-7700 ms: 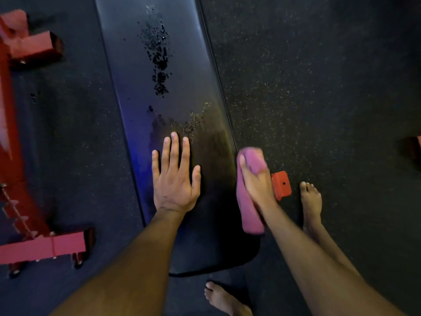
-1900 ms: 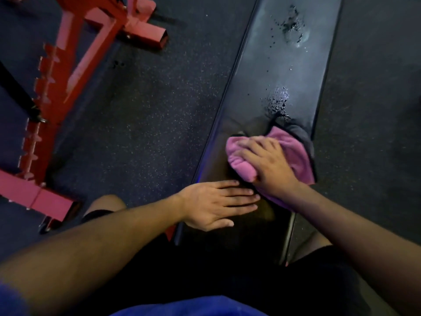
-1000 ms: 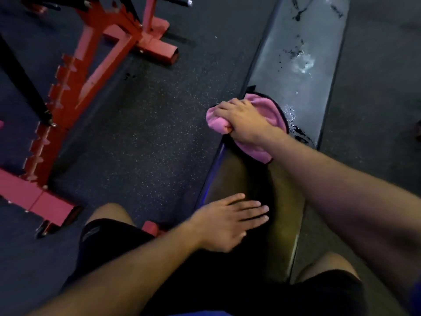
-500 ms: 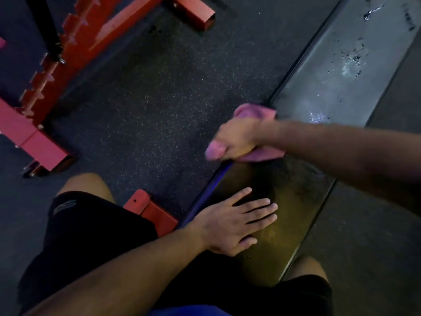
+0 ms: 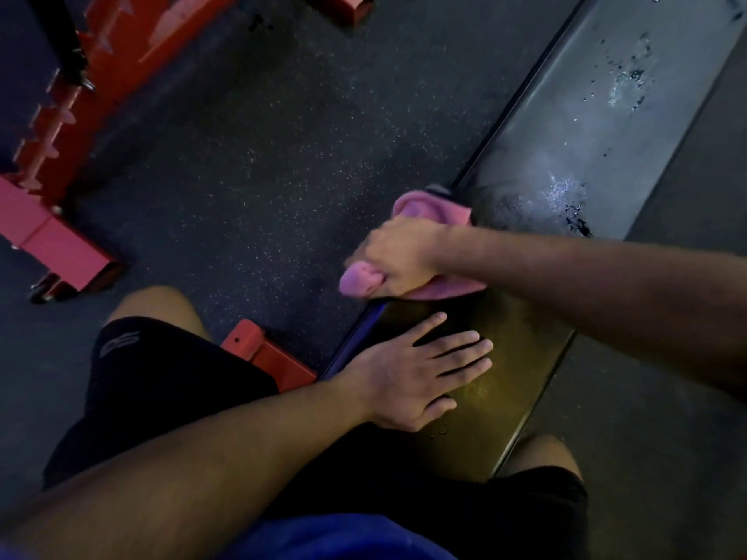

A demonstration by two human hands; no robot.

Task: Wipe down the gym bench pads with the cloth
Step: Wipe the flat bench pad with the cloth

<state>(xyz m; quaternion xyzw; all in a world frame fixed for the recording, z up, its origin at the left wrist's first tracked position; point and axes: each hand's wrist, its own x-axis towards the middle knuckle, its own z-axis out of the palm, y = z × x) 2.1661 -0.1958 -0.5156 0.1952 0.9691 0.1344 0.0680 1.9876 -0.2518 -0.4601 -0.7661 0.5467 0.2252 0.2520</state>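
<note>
Dark speckled rubber flooring (image 5: 258,163) fills most of the view, with a red steel frame (image 5: 68,127) along the upper left and a short red foot (image 5: 266,353) poking out from under the bench near the person's knee. Running diagonally from the lower middle to the upper right is the black bench pad (image 5: 598,127), its far stretch dotted with wet droplets and smears. The person sits astride its near end in black shorts (image 5: 153,381). On the pad's left edge, the right hand (image 5: 400,256) grips the pink cloth (image 5: 432,208), fingers curled tightly round a bunched fold so that a lump of fabric bulges out past the knuckles over the floor side, while the rest of the cloth spreads under and beyond the hand onto the pad. Closer in, the left hand (image 5: 412,377) lies palm down on the pad, its fingers straight and slightly fanned apart, pointing across the surface toward the right, the thumb tucked low at the near side; it holds nothing. A clear strip of pad separates the two hands.
</note>
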